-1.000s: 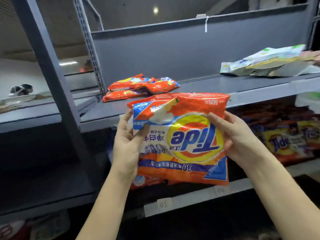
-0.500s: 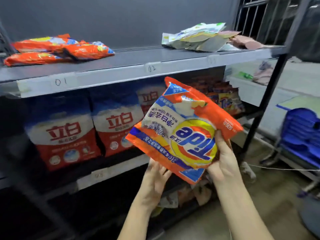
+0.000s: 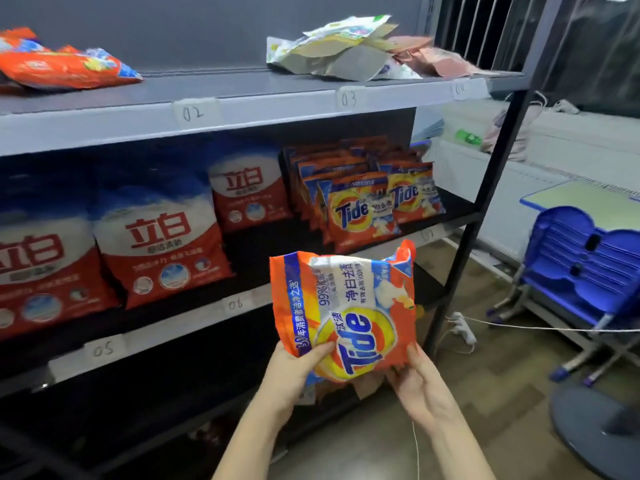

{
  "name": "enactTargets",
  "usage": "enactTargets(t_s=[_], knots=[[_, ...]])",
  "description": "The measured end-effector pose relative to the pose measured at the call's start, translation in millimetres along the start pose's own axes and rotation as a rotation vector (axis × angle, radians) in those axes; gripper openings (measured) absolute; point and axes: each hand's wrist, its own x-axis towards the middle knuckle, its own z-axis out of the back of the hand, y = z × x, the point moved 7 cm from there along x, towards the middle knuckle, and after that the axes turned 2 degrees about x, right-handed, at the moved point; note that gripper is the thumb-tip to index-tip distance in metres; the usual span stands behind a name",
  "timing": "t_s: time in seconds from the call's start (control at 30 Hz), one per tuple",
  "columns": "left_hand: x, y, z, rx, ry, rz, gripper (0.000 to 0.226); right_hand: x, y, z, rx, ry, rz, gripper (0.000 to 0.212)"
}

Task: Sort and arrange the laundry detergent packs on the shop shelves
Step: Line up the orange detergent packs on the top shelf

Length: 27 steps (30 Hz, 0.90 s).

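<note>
Now | both hands grip one Tide pack (image 3: pixel 349 313) | middle shelf (image 3: pixel 242 303): three red-white bags (image 3: pixel 162 244)

gap betw red bags (image 3: pixel 162 244), Tide packs (image 3: pixel 360 209)

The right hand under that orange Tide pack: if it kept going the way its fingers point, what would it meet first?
The right hand points up and left into the orange Tide detergent pack it grips. Beyond, probably the grey middle shelf edge; depth is unclear.
</note>
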Motion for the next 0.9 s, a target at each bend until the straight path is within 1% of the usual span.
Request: enactTargets(t_s=[0.03,0.07,0.1,0.13,0.17,0.2,0.23,0.27,0.3,0.37,0.4,0.43,0.5,0.57,0.63,0.7,0.77,0.83,0.9], knots=[[3.5,-2.9,-0.2,0.085,0.019,-0.021,0.036,3.2,4.9,17.1,0.033,-0.078,0.032,0.01],[7.7,-4.9,1.1,0.188,0.037,-0.046,0.035,8.8,8.2,38.0,0.06,-0.137,0.072,0.03],[12.4,-8.0,2.7,0.311,0.056,-0.08,0.034,13.6,10.6,52.7,0.037,-0.164,0.077,0.042],[17.5,-12.7,5.7,0.458,0.074,-0.126,0.034,17.3,16.7,59.0,-0.011,-0.156,0.099,0.04],[23.1,-14.3,6.3,0.618,0.099,-0.167,0.034,20.3,22.2,64.0,-0.088,-0.146,0.103,0.032],[27.4,-16.3,5.9,0.779,0.124,-0.195,0.035,24.0,28.1,63.1,-0.161,-0.086,0.116,0.03],[31.4,-14.9,5.6,0.918,0.139,-0.202,0.036,29.5,32.5,62.3,-0.242,-0.049,0.129,0.037],[34.2,-12.5,5.6,1.014,0.145,-0.19,0.035,36.8,36.2,65.9,-0.33,-0.013,0.138,0.051],[36.7,-9.2,7.1,1.077,0.147,-0.168,0.032,43.2,36.2,68.3,-0.424,0.03,0.135,0.061],[41.1,0.6,16.1,1.148,0.152,-0.115,0.029,53.0,24.0,69.0,-0.672,0.119,0.056,0.078],[42.6,7.1,24.1,1.17,0.158,-0.085,0.029,56.0,13.1,66.3,-0.795,0.172,-0.004,0.082],[43.3,13.1,33.1,1.192,0.164,-0.051,0.029,58.8,-0.1,65.4,-0.889,0.218,-0.064,0.077],[43.7,24.5,54.2,1.239,0.168,0.011,0.028,62.1,-29.6,55.2,-1.029,0.34,-0.198,0.062],[42.3,35.8,77.3,1.294,0.179,0.062,0.027,64.5,-67.7,48.7,-1.114,0.451,-0.371,0.06],[40.7,47.7,102.4,1.343,0.206,0.119,0.028,67.9,-109.4,41.6,-1.165,0.53,-0.484,0.062],[40.0,60.8,129.7,1.353,0.251,0.193,0.029,74.7,-152.5,29.0,-1.192,0.56,-0.486,0.059],[41.7,73.9,160.5,1.349,0.293,0.254,0.027,82.9,-197.2,16.5,-1.15,0.556,-0.454,0.047],[43.8,87.8,196.0,1.302,0.301,0.311,0.024,95.2,-237.7,11.8,-1.121,0.491,-0.428,0.028],[47.7,102.5,238.6,1.227,0.284,0.369,0.028,108.3,-277.4,11.2,-1.12,0.421,-0.429,0.019]])
